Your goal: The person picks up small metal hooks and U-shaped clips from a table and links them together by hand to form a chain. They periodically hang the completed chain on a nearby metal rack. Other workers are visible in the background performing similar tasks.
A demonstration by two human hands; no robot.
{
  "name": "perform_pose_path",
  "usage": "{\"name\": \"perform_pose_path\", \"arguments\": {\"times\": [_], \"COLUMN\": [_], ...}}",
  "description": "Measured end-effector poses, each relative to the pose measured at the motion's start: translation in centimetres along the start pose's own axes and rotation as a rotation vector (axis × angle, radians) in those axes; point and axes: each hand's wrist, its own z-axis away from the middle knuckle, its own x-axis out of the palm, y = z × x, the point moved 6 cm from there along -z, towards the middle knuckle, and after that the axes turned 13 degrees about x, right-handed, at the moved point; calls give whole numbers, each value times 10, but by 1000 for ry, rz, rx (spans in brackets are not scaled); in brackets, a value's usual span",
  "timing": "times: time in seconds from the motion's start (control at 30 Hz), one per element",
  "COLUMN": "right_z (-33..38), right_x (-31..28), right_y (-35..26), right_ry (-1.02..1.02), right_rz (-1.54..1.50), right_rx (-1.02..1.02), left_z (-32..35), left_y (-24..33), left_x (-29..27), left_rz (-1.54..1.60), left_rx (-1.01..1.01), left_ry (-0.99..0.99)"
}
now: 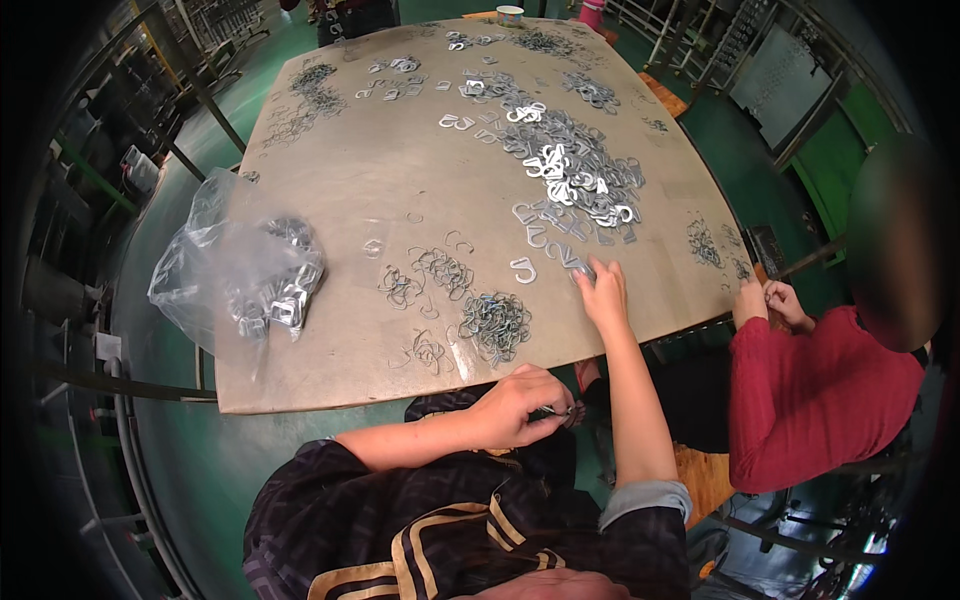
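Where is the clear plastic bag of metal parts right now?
In the head view, the clear plastic bag lies at the table's left edge, partly overhanging it, left of the small wire clip clusters.

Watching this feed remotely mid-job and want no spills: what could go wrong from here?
The clear bag of metal pieces overhangs the table's left edge and might slide off. The right hand reaches into the shiny clip pile, possibly nudging clips. The left hand holds small parts off the table; one could drop.
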Motion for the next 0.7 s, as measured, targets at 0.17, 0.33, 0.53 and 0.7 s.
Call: {"name": "perform_pose_path", "arguments": {"times": [0.17,0.33,0.53,0.7], "right_z": [-22,-12,18,40], "right_x": [21,13,9,-3], "right_y": [-15,0,48,61], "right_ry": [-83,-131,-115,-308], "right_rz": [-4,-203,-458,-849], "right_rx": [163,233,250,607], "left_z": [8,12,12,15], "left_y": [-3,-8,-7,-5], "left_x": [-2,-4,3,7], "left_rz": [-3,2,29,23], "left_rx": [-5,-32,-5,-4], "left_ry": [39,27,40,36]}}
